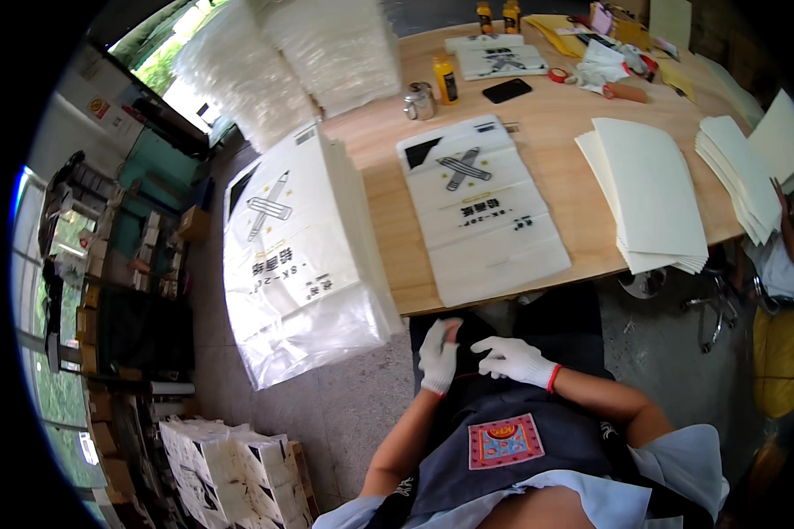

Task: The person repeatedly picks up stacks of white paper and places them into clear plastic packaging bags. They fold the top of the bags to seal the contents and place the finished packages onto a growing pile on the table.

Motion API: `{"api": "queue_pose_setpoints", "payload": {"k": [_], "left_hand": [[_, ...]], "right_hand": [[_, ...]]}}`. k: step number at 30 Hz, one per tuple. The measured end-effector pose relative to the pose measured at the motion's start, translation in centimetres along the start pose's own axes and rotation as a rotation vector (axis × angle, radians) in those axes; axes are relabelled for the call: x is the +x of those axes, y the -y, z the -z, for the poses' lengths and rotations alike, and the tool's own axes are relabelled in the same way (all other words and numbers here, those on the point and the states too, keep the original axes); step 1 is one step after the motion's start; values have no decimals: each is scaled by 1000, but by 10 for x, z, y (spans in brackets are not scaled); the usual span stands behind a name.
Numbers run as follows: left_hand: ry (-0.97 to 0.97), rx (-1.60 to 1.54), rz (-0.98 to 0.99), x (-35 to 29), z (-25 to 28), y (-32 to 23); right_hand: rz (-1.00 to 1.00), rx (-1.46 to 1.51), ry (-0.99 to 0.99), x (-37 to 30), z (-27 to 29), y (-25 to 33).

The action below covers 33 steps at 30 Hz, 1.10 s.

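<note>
My left hand point(438, 356) and my right hand point(515, 361), both in white knit gloves, are over my lap just off the table's near edge. The left hand's fingers point up, loosely bent, and some bare skin shows near their tips. The right hand has its fingers stretched toward the left, apart from one another. Neither holds anything that I can see. In front of them lies a flat, printed clear plastic bag point(490, 225). To its left stands a tall stack of similar printed bags point(282, 238), its near end hanging past the table edge.
White paper stacks point(648, 194) point(737, 172) lie on the right of the wooden table point(384, 212). Farther back are a metal jar point(420, 101), a yellow bottle point(446, 81) and a black phone point(507, 90). Wrapped plastic bundles point(331, 53) stand behind. Another person's hand point(790, 210) shows at right.
</note>
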<state>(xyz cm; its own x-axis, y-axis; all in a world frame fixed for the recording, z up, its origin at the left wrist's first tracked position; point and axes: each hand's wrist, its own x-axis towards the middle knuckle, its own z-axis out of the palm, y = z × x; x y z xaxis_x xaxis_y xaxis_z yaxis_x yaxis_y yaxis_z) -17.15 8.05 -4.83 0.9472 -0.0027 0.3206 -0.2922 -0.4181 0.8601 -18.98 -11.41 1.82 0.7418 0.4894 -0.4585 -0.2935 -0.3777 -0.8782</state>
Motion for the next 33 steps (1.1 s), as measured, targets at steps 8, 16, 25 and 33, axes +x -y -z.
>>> {"api": "queue_pose_setpoints", "payload": {"k": [8, 16, 25, 33], "left_hand": [[410, 545, -64, 142, -69, -39], [597, 161, 220, 172, -76, -10], [795, 169, 181, 199, -55, -38], [614, 64, 46, 192, -61, -40]], "right_hand": [[-44, 142, -151, -26, 17, -21], [-28, 197, -185, -28, 17, -26], [122, 348, -329, 10, 69, -11], [222, 179, -721, 109, 119, -26]]}}
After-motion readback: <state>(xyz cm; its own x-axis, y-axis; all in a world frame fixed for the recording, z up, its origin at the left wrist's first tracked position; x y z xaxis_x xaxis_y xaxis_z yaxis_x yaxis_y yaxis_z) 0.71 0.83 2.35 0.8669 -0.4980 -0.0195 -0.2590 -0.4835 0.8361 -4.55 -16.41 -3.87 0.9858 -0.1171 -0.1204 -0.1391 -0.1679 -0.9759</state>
